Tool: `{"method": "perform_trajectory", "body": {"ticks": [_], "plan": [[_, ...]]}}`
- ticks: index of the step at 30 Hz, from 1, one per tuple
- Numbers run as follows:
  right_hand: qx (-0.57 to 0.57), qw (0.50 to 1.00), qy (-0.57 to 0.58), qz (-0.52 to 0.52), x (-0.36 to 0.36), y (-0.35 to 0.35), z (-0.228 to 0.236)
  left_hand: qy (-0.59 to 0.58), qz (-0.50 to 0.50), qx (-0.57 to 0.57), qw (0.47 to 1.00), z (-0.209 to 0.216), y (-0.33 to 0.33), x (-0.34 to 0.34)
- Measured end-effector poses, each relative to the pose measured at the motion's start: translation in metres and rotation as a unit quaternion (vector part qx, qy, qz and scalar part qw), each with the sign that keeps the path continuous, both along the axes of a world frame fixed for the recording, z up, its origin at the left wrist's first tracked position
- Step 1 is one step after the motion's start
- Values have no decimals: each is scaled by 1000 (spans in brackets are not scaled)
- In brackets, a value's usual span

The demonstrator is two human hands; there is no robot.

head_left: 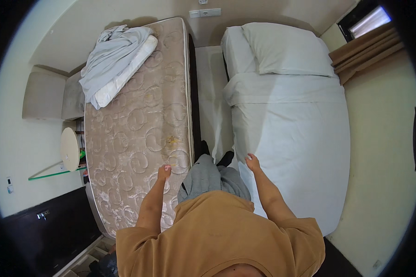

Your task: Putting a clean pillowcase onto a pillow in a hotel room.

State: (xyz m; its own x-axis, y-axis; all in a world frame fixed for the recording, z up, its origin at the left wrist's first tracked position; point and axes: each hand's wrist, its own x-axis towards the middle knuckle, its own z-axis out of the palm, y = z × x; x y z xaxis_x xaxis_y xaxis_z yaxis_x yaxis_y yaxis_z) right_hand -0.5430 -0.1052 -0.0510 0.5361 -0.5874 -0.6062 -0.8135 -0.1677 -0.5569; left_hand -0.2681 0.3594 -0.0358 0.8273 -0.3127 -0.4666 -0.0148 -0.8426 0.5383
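My left hand [164,172] hangs over the near right part of a bare beige mattress [120,122] with a swirl pattern. Its fingers are curled in, and I see nothing in them. To the right, my right hand [252,162] is beside the left edge of a bed made up with a white sheet [300,152]. Those fingers are curled too, with nothing visible between them. Whether either hand touches its bed, I cannot tell. A crumpled pale grey cloth [113,53] lies over a white pillow [125,77] at the mattress's far left corner.
I stand in a narrow gap [212,101] between the two beds. A white pillow [289,48] rests at the far end of the made bed. Brown curtains [367,51] hang at the far right. On the left are a glass shelf [51,173] and a round pale disc [69,149].
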Motion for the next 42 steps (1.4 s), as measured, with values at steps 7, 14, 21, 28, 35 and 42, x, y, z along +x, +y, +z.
{"method": "perform_trajectory", "body": {"ticks": [7,14,21,28,35,42], "plan": [[25,997,-66,23,125,-1,21,-124,40,-60,990,9,-51,130],[43,996,-39,68,167,-5,-1,-164,165,-62,971,-2,-41,351],[61,997,55,-6,153,-22,12,-287,179,163,927,56,-95,557],[66,988,69,-125,161,-19,25,-316,94,291,898,122,-160,674],[115,985,98,-86,170,4,21,-331,-23,363,871,44,-129,769],[211,965,34,-152,258,0,28,-316,-39,154,935,40,-133,728]]}}
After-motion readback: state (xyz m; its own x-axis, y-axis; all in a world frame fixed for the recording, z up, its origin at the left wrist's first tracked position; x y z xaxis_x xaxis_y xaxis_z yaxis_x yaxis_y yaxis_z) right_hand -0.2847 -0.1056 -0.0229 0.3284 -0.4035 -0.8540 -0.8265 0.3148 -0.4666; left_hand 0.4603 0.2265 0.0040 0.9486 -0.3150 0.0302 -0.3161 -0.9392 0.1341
